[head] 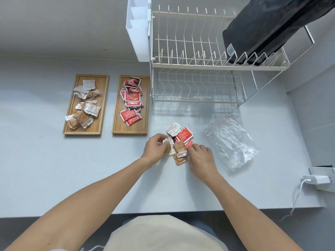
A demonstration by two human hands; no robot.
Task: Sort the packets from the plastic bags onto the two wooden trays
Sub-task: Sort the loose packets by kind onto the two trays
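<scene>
Trays of wood, two of them, lie side by side on the pale countertop [54, 169]. The left tray [104, 98] carries a heap of brown and white packets [84, 105], too overlapped to count exactly; the right tray [117, 109] carries a stack of red packets [132, 102], likewise too layered to count. One crumpled clear plastic bag [232, 142] lies flat to the right, well apart from the trays. Between the bag and the right tray sits a small loose pile [178, 140] of mixed packets: at least two red ones, one white and a few brown ones.

The left hand [155, 147] is curled at the pile's left edge, its fingers closed around a pale packet [165, 142] there. The right hand [200, 156] rests at the pile's right side, its fingers bent and pinching the edge of a brown packet [179, 148] that lies on top of the pile. A two-tier wire dish rack [199, 69] stands behind the pile, with a black bag [262, 29] lying on its upper tier.
</scene>
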